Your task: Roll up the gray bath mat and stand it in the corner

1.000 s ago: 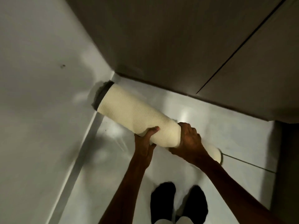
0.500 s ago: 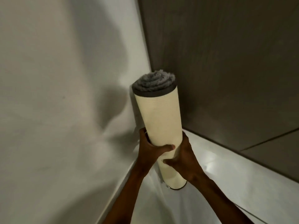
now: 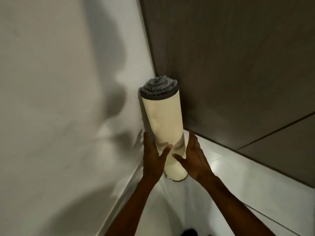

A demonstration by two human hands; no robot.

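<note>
You're in a home bathroom or washroom corner. Evidence: glossy pale tiled floor [image 3: 238,176] with a grout line, plain white wall [image 3: 59,99] on your left meeting a dark wood-grain panel [image 3: 238,65]. A rolled bath mat [image 3: 163,120], gray pile showing at its top, stands on end in that corner.

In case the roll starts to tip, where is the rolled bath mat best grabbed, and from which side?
Grip the rolled bath mat around its cream lower-middle, probably best from the open front with the left hand and right hand on opposite sides. It stands on end in the corner, the light wall and dark panel closing off the back.
</note>
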